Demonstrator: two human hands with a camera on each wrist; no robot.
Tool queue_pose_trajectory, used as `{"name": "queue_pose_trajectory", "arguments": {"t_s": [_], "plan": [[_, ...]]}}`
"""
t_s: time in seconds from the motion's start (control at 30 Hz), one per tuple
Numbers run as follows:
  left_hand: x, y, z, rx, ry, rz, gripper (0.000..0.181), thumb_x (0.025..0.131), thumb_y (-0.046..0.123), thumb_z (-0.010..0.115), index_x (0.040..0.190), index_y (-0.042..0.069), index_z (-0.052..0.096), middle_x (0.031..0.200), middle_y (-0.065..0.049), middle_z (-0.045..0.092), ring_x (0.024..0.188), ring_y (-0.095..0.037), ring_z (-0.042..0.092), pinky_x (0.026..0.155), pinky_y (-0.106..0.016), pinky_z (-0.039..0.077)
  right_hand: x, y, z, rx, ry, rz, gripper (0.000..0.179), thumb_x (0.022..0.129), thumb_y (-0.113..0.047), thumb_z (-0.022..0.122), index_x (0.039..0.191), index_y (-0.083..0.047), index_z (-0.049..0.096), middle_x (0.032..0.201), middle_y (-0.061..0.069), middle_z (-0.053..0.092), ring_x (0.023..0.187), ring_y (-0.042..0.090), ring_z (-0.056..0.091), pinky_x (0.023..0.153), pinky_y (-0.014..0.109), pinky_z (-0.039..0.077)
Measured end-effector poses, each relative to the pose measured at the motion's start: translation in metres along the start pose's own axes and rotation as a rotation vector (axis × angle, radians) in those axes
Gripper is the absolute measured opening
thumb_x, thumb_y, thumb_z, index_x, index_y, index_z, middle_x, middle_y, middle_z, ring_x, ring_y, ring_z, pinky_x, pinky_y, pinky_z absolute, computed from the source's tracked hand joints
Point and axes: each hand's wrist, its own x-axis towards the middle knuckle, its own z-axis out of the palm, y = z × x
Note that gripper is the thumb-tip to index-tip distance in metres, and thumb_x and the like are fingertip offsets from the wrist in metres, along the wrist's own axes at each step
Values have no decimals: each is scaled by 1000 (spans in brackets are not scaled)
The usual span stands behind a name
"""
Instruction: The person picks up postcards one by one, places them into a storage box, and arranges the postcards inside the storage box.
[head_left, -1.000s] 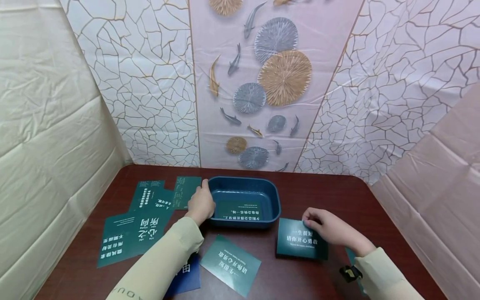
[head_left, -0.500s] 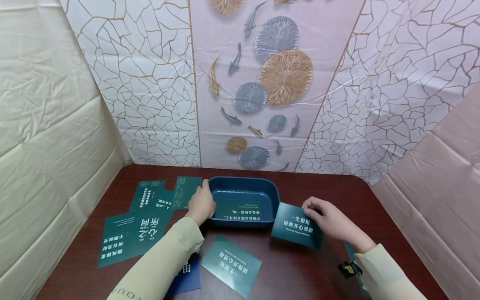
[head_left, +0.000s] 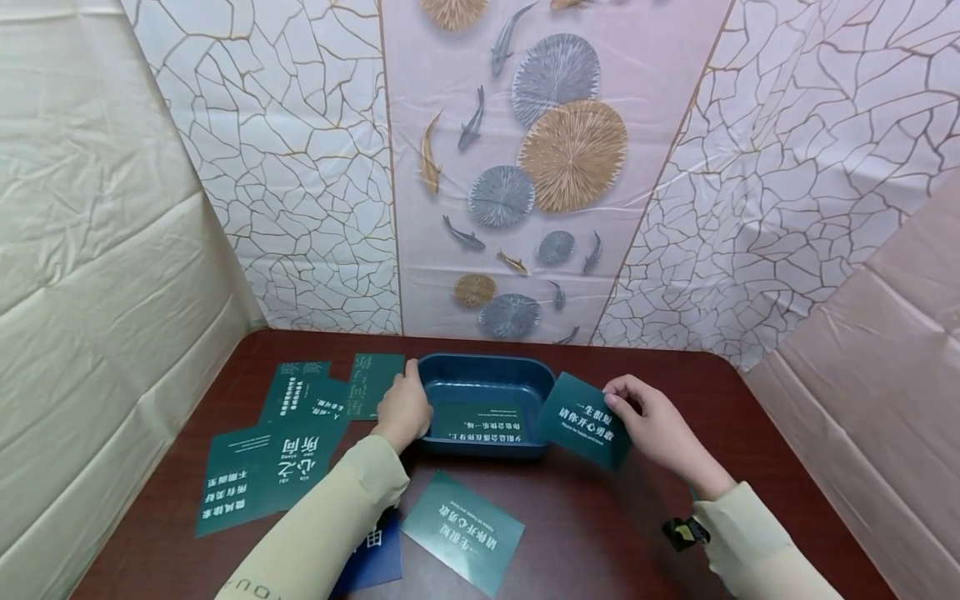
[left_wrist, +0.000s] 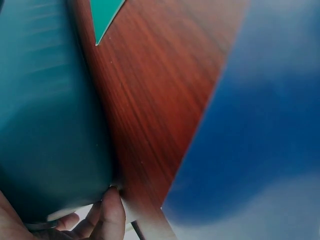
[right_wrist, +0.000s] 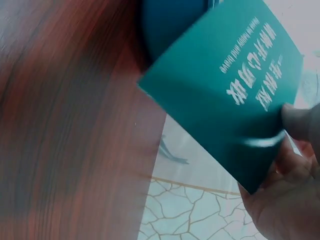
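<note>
A dark blue rectangular tray (head_left: 487,450) stands near the back of the table, with a green printed card (head_left: 480,422) lying flat inside. My left hand (head_left: 403,406) grips the tray's left end; in the left wrist view its fingers (left_wrist: 114,212) curl about the tray wall. Between thumb and fingers my right hand (head_left: 660,429) pinches a green card (head_left: 585,421) with white lettering by its upper right edge. The card is tilted above the table, and its left corner overlaps the tray's right rim in the head view. The right wrist view shows the card (right_wrist: 225,95) close beside the tray.
Several green cards (head_left: 255,475) lie overlapping on the left of the table, with another card (head_left: 371,383) behind the left hand. In front are a pale green card (head_left: 465,533) and a blue card (head_left: 378,558) partly under the left sleeve. Patterned cloth (head_left: 495,250) hangs behind.
My right hand has lifted the green card off the table at the right and carried it up and leftward to the tray's right rim. The left hand stays on the tray.
</note>
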Motion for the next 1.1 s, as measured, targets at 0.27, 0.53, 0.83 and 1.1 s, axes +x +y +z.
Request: {"name": "queue_pose_trajectory", "arguments": {"t_s": [0.27, 0.53, 0.83, 1.1], "plan": [[-1, 0, 0, 5, -4, 3, 75, 91, 11, 64, 151, 11, 19, 133, -22, 46, 87, -35, 60, 72, -52, 49, 7, -7, 8, 84, 129, 14, 15, 101, -23, 51, 108, -12, 59, 89, 7, 59, 78, 21, 55, 65, 28, 47], [-2, 2, 1, 13, -6, 8, 75, 91, 11, 64, 151, 11, 19, 132, -22, 47, 85, -35, 60, 71, -51, 50, 19, -19, 18, 173, 187, 10, 17, 102, -24, 51, 108, -11, 60, 92, 8, 59, 80, 22, 55, 65, 27, 49], [-2, 3, 1, 19, -9, 10, 75, 92, 12, 63, 152, 11, 18, 135, -21, 45, 81, -32, 59, 68, -48, 49, 32, -35, 32, 241, 192, 6, 16, 101, -24, 53, 107, -12, 60, 92, 7, 60, 81, 20, 55, 66, 28, 50], [-2, 3, 0, 7, 1, 1, 73, 91, 11, 63, 150, 11, 20, 136, -22, 44, 96, -38, 59, 79, -54, 49, 47, -48, 45, 285, 141, 29, 19, 101, -26, 51, 110, -11, 60, 97, 9, 61, 82, 22, 57, 66, 34, 52]]}}
